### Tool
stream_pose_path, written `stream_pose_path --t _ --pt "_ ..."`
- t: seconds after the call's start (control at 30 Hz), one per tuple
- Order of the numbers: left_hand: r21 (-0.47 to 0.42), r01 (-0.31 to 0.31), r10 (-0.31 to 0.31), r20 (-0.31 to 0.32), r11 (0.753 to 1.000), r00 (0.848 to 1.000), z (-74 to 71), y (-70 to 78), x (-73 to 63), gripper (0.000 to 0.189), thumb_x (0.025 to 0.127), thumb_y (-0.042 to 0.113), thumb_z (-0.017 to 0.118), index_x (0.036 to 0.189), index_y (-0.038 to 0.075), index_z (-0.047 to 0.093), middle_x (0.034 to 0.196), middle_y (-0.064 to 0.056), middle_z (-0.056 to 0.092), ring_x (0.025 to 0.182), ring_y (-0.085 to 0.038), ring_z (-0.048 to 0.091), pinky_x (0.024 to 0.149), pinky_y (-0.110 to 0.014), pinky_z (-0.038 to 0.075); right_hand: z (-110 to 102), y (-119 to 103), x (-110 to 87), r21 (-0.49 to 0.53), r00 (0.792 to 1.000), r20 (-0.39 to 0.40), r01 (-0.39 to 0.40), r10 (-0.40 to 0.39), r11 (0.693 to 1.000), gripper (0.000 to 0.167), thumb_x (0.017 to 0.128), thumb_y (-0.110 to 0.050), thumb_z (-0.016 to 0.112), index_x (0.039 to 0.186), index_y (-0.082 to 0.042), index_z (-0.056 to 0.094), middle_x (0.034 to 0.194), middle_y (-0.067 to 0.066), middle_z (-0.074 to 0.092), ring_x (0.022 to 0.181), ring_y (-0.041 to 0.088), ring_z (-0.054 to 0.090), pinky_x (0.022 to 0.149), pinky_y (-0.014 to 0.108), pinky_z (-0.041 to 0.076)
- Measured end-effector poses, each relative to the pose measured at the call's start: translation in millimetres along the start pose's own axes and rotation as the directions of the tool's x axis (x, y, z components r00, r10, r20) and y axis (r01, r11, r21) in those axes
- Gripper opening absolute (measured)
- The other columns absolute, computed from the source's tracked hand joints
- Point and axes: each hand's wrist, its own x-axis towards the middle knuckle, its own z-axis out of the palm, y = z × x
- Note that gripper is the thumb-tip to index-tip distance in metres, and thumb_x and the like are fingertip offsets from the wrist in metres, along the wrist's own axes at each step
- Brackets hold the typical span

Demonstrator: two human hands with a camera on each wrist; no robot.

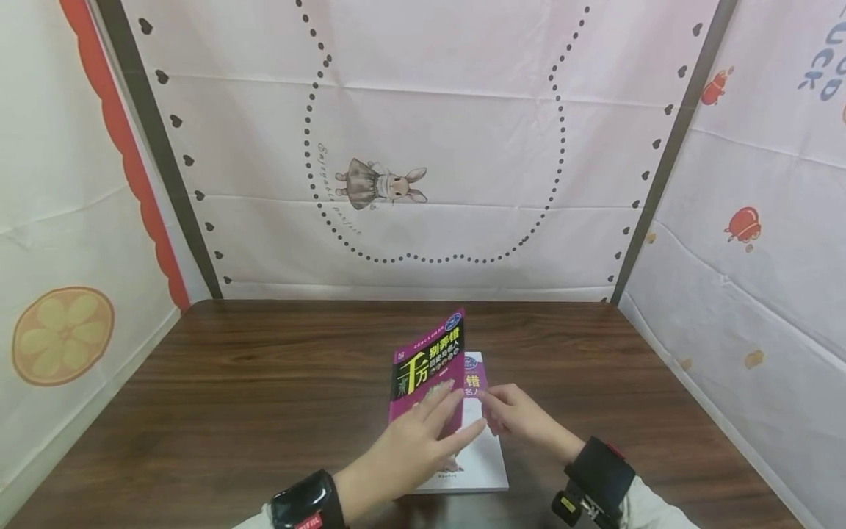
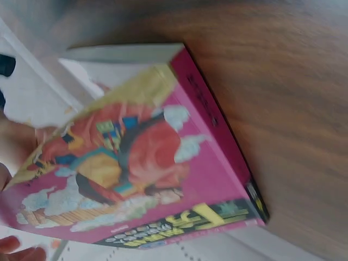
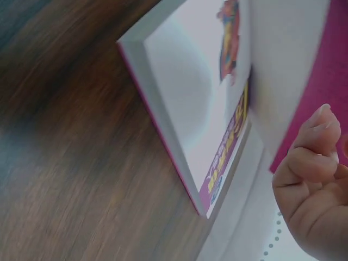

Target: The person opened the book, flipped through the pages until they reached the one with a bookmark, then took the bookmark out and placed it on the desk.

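Note:
A thick book (image 1: 489,470) lies on the table with its magenta front cover (image 1: 432,349) raised steeply. Yellow title characters and a cartoon picture show on the cover's outer face in the left wrist view. My left hand (image 1: 423,433) lies against that outer face with fingers extended, thumb pointing right. On the other side of the cover, beside the book's right edge, is my right hand (image 1: 522,419). Its fingers are curled with the thumb against the index finger, nothing visible between them. Under the cover, a white title page (image 3: 185,81) with a purple band shows.
The dark wood tabletop (image 1: 291,382) extends around the book. White printed cloth (image 1: 449,147) hangs behind it and at both sides. Both wrists carry black straps, and a small device (image 1: 571,507) sits on the right one.

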Motion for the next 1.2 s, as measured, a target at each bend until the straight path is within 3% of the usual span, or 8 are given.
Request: stream_pose_path --t 0.2,0.3,0.43,0.63,0.8,0.9,1.03,1.2 --pt "0.147 -0.100 0.119 -0.126 0.984 0.985 -16.1 -20.1 -10.1 0.034 0.097 0.012 0.040 0.126 0.012 0.059 0.138 -0.015 0.049 0.136 -0.034 0.037 0.108 -0.041 0.039 4 5 -2.8 -0.124 0.999 0.035 -0.034 0.039 0.992 0.036 0.098 -0.019 0.047 0.074 0.006 0.058 0.051 -0.004 0.046 0.044 0.006 0.040 0.043 0.018 0.033" --pt "0.197 -0.131 0.149 -0.081 0.972 0.986 -26.6 -26.9 -17.4 0.048 0.097 0.001 0.022 0.128 0.010 0.057 0.140 -0.012 0.048 0.140 -0.033 0.031 0.111 -0.042 0.035 6 9 -4.5 -0.164 0.997 0.037 -0.065 0.072 0.984 0.035 0.097 -0.020 0.049 0.073 0.003 0.058 0.050 -0.004 0.045 0.043 0.007 0.040 0.042 0.019 0.033" --pt "0.267 -0.137 0.151 -0.032 0.954 0.988 -37.5 -33.5 -30.7 0.051 0.097 -0.003 0.020 0.125 0.011 0.060 0.139 -0.009 0.051 0.140 -0.030 0.032 0.111 -0.042 0.035 10 15 -7.0 -0.241 0.995 0.005 -0.094 0.098 0.966 0.032 0.095 -0.021 0.054 0.069 -0.002 0.058 0.049 -0.004 0.044 0.043 0.007 0.040 0.042 0.020 0.032" --pt "0.286 -0.063 0.069 -0.011 0.956 0.998 -48.8 -39.3 -57.0 0.057 0.096 -0.001 0.015 0.110 0.012 0.069 0.121 -0.010 0.065 0.133 -0.032 0.043 0.115 -0.060 0.013 13 22 -11.2 -0.377 0.993 -0.053 -0.121 0.109 0.918 0.025 0.090 -0.018 0.060 0.069 -0.005 0.059 0.052 -0.003 0.044 0.046 0.009 0.041 0.043 0.020 0.029" --pt "0.216 -0.016 -0.011 0.125 0.976 0.992 -54.9 -42.1 -72.6 0.026 0.084 0.004 0.063 0.107 0.012 0.070 0.112 -0.012 0.069 0.111 -0.030 0.061 0.098 -0.054 0.044 13 21 -15.4 -0.466 0.983 -0.103 -0.184 0.153 0.865 0.022 0.088 -0.019 0.063 0.071 -0.005 0.059 0.055 -0.001 0.045 0.050 0.012 0.042 0.046 0.022 0.030" --pt "0.159 0.046 -0.086 0.253 0.986 0.964 -57.1 -42.9 -77.1 0.052 0.060 0.013 0.085 0.109 0.015 0.069 0.114 -0.010 0.068 0.110 -0.029 0.062 0.087 -0.049 0.052 13 20 -18.1 -0.482 0.983 -0.092 -0.185 0.161 0.856 0.021 0.088 -0.019 0.063 0.073 -0.005 0.060 0.056 -0.001 0.046 0.050 0.012 0.043 0.046 0.023 0.032" --pt "0.156 0.129 -0.178 0.355 0.979 0.918 -56.3 -43.9 -84.4 0.043 0.067 0.014 0.080 0.109 0.016 0.069 0.115 -0.010 0.067 0.105 -0.028 0.063 0.080 -0.046 0.054 13 18 -21.9 -0.562 0.998 -0.045 -0.057 0.039 0.825 0.017 0.087 -0.019 0.064 0.075 -0.008 0.059 0.057 -0.004 0.047 0.050 0.007 0.041 0.045 0.020 0.033" --pt "0.128 0.191 -0.225 0.358 0.973 0.906 -50.0 -46.5 -96.2 0.036 0.065 0.013 0.078 0.100 0.012 0.071 0.100 -0.010 0.067 0.091 -0.025 0.065 0.069 -0.040 0.055 14 13 -31.1 -0.709 0.981 0.095 0.186 -0.169 0.680 0.022 0.084 -0.023 0.069 0.094 -0.004 0.066 0.083 0.002 0.068 0.072 0.011 0.063 0.063 0.025 0.053"
